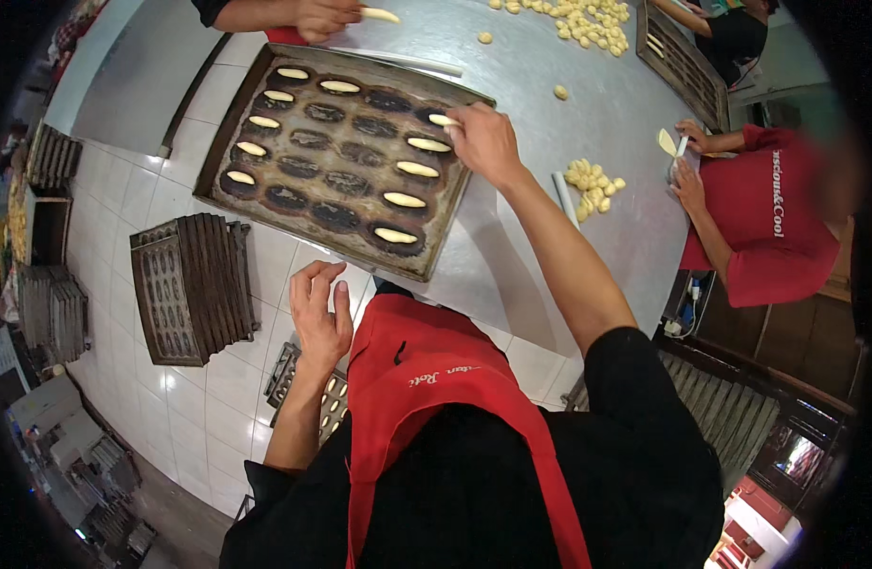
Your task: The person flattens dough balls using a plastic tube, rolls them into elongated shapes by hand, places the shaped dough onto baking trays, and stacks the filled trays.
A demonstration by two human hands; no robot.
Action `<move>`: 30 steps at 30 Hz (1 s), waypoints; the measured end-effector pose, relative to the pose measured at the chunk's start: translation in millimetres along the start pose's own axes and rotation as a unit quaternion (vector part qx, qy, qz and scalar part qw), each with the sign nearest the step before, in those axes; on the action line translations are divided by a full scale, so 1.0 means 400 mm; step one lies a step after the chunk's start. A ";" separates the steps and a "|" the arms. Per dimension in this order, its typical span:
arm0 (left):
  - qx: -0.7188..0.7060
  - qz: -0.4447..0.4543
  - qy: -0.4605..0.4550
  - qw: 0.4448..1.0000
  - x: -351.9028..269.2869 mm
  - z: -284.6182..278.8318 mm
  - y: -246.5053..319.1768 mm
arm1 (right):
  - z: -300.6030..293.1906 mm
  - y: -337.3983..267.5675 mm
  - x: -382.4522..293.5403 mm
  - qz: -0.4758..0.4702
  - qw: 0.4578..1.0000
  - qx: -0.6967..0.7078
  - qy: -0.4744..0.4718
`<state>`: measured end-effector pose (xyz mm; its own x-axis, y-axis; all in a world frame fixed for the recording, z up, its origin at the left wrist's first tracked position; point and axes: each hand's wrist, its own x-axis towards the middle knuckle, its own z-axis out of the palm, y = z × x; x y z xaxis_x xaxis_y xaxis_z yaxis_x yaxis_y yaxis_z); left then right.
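A dark metal baking tray (311, 140) with blackened oval marks lies before me, its left part beyond the steel table's edge. Slim, pale dough rolls stand in a row along its left side, and others, such as the dough roll (405, 200), along its right side. One more dough roll (340, 87) lies near the far edge. At the tray's right, the fingers of my right hand (484, 142) grip the end of a dough roll (442, 120) over an oval mark. My left hand (322, 313) hovers empty near the tray's near edge, fingers apart and bent.
Dough balls (591, 186) lie on the steel table (521, 78) beside a white rolling pin (565, 200). At right, a co-worker's hands (688, 181) roll flat dough; another person's hand (328, 20) is beyond the tray. Stacked trays (194, 284) stand on the tiled floor.
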<state>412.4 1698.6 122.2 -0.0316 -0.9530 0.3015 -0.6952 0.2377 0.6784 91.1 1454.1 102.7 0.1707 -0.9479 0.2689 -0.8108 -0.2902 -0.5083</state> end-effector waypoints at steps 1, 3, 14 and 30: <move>0.011 0.001 0.000 1.000 0.009 -0.016 -0.016 | 0.033 0.009 0.042 -0.005 0.999 -0.044 -0.017; 0.013 -0.006 0.002 1.000 0.026 -0.046 -0.048 | 0.087 0.022 0.092 -0.010 0.995 -0.087 -0.036; -0.014 0.029 -0.017 0.999 0.156 -0.002 -0.064 | -0.063 -0.019 -0.167 0.042 0.980 -0.170 0.093; -0.065 0.134 -0.248 0.957 0.311 0.919 0.470 | -0.306 0.147 -0.884 0.370 0.908 -0.116 0.162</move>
<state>13.8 1555.7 40.9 -0.5560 -0.8186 0.1440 -0.5193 0.4774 0.7088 -85.4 1788.3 78.2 -0.6113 -0.7732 0.1688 -0.7388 0.4811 -0.4720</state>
